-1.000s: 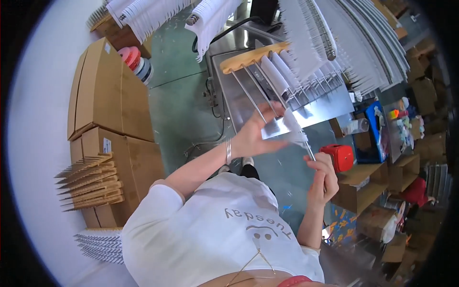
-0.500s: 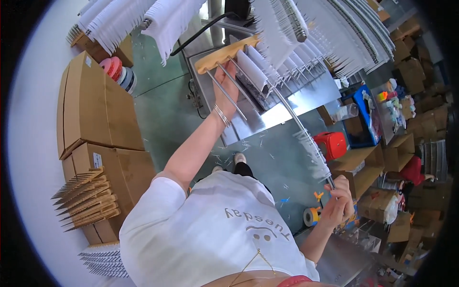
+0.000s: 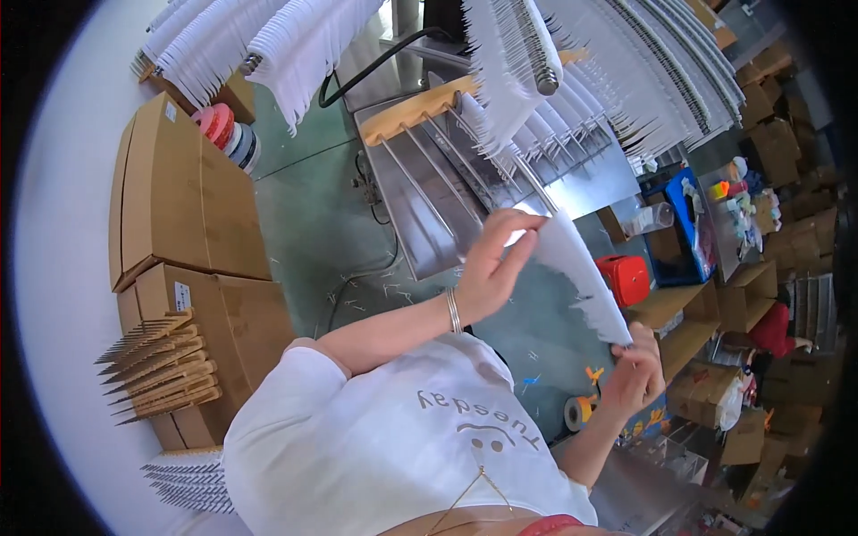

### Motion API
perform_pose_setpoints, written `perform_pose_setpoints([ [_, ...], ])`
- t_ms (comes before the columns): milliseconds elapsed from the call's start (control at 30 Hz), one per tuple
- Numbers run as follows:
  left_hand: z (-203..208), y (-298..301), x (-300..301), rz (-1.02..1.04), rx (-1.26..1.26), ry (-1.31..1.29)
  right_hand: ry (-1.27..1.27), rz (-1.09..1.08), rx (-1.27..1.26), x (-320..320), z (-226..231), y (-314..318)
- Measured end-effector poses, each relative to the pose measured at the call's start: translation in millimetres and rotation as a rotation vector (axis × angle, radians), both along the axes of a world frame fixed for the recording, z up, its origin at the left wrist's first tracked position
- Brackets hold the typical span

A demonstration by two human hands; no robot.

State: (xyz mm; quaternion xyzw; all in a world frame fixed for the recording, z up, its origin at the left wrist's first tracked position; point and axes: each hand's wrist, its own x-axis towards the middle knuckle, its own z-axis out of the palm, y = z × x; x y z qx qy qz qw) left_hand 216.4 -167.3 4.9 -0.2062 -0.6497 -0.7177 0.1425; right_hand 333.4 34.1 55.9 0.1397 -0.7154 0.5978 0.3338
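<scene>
In front of me a long metal rod runs from the table toward my right side. Bunched thin white pieces with a jagged lower edge hang along it between my hands. My left hand is closed on the upper end of the white pieces. At the rod's lower end my right hand has its fingers wrapped round the rod, hiding the tip. A wooden bar with metal pins lies on the steel table. Its nearest pins are bare, and farther ones carry white pieces.
Rows of hanging white pieces fill the far side. Cardboard boxes stand at the left, with pinned wooden bars stacked near them. A red stool and a blue crate are at the right. Another person is far right.
My left hand has moved from the wooden bar to the long rod. White pieces have left a near pin, and the rod now carries a fuller bunch. My right hand stays at the rod's end.
</scene>
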Motion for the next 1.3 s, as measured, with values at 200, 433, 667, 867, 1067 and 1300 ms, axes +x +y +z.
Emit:
perform_pose_setpoints([
  [200,-8.2,9.4,-0.5,0.008,0.013,-0.057,-0.046,-0.059,0.113,-0.3,7.7,0.9],
  [433,-12.8,5.0,-62.3,0.297,0.497,-0.213,-0.077,0.005,0.208,-61.2,8.3,-26.7],
  [667,-10.5,2.3,-83.1,0.201,0.747,-0.135,-0.097,0.078,0.123,-69.1,7.0,-36.4],
  [867,-25.1,1.0,-88.3,0.225,0.631,-0.252,-0.115,0.016,0.07,-49.4,6.4,-30.1],
  [1067,12.4,-0.6,-62.0,0.075,0.539,-0.341,-0.225,-0.018,-0.102,-31.0,6.0,-18.5],
  [1300,16.0,41.0,-9.0,-0.022,0.613,-0.423,-0.186,-0.071,-0.223,42.8,13.3,22.2],
])
